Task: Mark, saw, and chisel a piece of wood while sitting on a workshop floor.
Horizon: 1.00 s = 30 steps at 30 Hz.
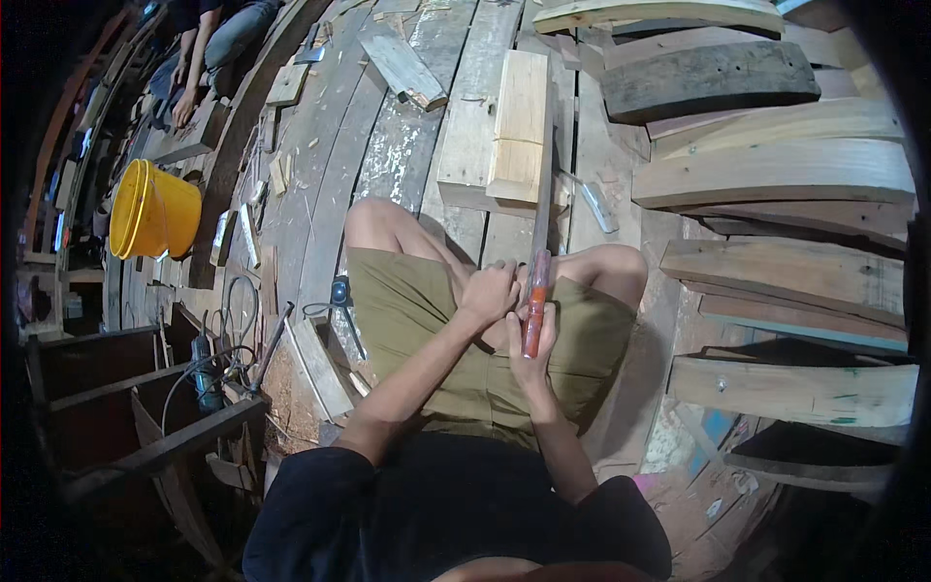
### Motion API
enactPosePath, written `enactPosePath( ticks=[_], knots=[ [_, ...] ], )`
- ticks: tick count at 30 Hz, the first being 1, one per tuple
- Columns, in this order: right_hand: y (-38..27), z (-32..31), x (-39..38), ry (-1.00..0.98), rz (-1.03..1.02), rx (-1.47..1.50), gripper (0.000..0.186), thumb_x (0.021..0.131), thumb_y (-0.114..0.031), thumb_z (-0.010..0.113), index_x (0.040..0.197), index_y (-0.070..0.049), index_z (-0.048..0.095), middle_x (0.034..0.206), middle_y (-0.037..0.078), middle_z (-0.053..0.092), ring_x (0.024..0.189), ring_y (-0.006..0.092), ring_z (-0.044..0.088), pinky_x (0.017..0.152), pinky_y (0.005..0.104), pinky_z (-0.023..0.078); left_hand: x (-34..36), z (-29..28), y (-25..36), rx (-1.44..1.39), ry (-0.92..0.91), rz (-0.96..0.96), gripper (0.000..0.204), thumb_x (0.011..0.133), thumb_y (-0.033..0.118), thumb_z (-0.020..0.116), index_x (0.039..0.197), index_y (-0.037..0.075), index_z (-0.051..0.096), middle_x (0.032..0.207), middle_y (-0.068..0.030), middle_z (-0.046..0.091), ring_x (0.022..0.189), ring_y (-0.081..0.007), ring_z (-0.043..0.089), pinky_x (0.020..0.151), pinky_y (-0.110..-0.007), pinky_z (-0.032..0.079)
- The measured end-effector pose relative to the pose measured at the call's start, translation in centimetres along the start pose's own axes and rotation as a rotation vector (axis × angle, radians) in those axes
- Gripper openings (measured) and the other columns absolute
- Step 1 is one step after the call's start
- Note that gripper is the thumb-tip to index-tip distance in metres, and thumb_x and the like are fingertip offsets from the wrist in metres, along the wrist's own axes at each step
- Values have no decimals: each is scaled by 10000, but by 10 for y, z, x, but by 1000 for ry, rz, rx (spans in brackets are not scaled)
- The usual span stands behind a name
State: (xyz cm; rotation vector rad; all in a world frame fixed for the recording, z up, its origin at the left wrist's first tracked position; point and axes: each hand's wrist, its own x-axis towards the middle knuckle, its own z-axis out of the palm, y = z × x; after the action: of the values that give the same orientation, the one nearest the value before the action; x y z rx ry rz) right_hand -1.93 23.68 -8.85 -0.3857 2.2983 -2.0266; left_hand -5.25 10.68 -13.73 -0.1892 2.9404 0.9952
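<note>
I sit cross-legged, with a long-bladed handsaw (536, 303) upright before me. My right hand (531, 344) is wrapped round the near end of its reddish-orange handle. Its thin blade, seen nearly edge-on, runs away from me along the right side of a pale wood block (520, 107). A line crosses that block's top. Under and beside it lies a wider, greyer timber (465, 165). My left hand (488, 292) is closed just left of the handle's far end; its fingertips are hidden, so I cannot tell what it grips.
Curved timber pieces (776, 170) are stacked along the right. A metal tool (598, 208) lies right of the block. At left stand a yellow bucket (155, 210) and a wooden frame (165, 441) with a cord. A loose board (402, 70) lies ahead; another person's hand (183, 107) shows far left.
</note>
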Motion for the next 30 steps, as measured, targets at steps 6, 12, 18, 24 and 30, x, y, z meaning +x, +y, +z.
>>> enactPosePath(
  ticks=[6, 12, 18, 24, 30],
  knots=[
    [-5, 2, 3, -27, -36, 4, 216, 862, -35, 659, 903, -37, 447, 800, 48, 485, 725, 129, 474, 673, 288, 424, 2, -4, -2, -7, 3, -9, 252, 846, 200, 560, 994, -5, 548, 912, -227, 628, 846, -408, 643, 741, -498, 536],
    [11, 1, -1, -34, -13, 12, 227, 860, -35, 660, 904, -48, 438, 821, 34, 459, 733, 120, 463, 670, 267, 413, 2, -2, 0, -6, 9, -45, 262, 847, 207, 547, 1009, 2, 549, 930, -226, 639, 840, -411, 644, 751, -499, 530],
    [16, -2, -4, -17, -72, 19, 231, 874, -77, 661, 941, -48, 442, 828, 10, 435, 764, 114, 444, 708, 264, 403, -3, 5, 1, -89, 10, -73, 284, 855, 228, 545, 1039, 12, 527, 921, -245, 623, 830, -444, 625, 747, -534, 493],
    [-3, 1, -3, -38, 26, 66, 212, 882, -33, 631, 935, -52, 427, 836, 13, 447, 769, 114, 456, 723, 272, 418, -4, 6, -3, -54, 16, -61, 286, 852, 228, 548, 1034, 8, 531, 901, -228, 617, 812, -436, 628, 742, -525, 500],
    [0, 1, 0, -29, -23, 14, 209, 873, -27, 632, 939, -54, 435, 817, 12, 460, 758, 101, 460, 711, 262, 420, -3, -4, 1, -55, 13, -40, 268, 844, 214, 559, 1003, -1, 543, 900, -237, 611, 824, -431, 629, 742, -504, 510]
  ],
)
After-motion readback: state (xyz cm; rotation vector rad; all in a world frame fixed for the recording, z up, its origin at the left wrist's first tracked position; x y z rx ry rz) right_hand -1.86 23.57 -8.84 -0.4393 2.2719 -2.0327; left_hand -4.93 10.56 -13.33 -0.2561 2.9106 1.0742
